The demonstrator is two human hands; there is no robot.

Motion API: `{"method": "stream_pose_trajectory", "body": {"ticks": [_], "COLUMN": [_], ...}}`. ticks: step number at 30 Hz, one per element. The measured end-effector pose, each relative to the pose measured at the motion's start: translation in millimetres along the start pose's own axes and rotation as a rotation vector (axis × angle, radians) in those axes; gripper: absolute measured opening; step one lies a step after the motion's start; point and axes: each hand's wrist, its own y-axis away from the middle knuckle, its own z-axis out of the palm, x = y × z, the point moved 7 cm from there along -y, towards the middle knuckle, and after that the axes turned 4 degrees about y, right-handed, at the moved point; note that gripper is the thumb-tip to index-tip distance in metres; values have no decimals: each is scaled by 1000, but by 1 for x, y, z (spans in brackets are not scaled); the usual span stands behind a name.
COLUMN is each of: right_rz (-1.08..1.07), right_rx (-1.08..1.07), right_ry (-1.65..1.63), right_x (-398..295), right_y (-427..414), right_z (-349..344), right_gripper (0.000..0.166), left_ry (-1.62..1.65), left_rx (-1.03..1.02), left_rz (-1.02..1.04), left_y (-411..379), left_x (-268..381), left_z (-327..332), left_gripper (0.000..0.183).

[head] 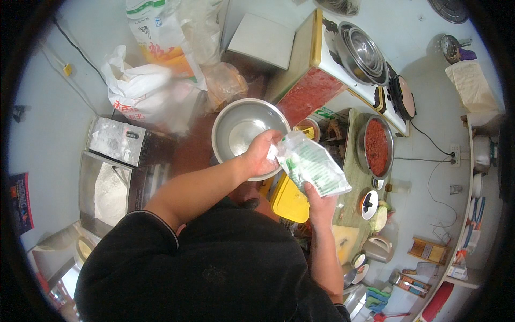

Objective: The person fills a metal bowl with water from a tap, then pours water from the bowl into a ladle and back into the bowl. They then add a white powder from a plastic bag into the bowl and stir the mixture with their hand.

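Note:
My left hand (261,155) is over the near right rim of a wide stainless steel basin (250,131). Its fingers are curled at the upper end of a white plastic packet (316,165) with green print, and a small white piece shows in the palm. My right hand (321,203) grips the packet's lower end, thumb on top. The packet is tilted, to the right of the basin. The basin's inside looks bare and shiny where it shows. Whether the packet's upper end is open is hidden by my left hand.
At left, a metal bin of white flour (110,195) stands near bulging plastic bags (149,92). A yellow lid (290,199) lies below the packet. On the right counter are a bowl of red minced filling (377,147), small bowls and a cutting board (346,241). Nested steel bowls (362,52) stand beyond.

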Motion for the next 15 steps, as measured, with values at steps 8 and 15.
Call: {"method": "stream_pose_trajectory", "body": {"ticks": [8,15], "right_rz": [45,-41], "right_rx": [2,43], "right_ry": [7,27], "right_x": [10,4], "right_y": [0,0], "right_z": [-5,-4], "right_gripper": [56,58], "left_ry": [34,28], "left_rx": [-44,-15], "left_rz": [-22,-9], "left_y": [2,2], "left_x": [-3,-2], "left_z": [4,4], "left_gripper": [32,32]}}
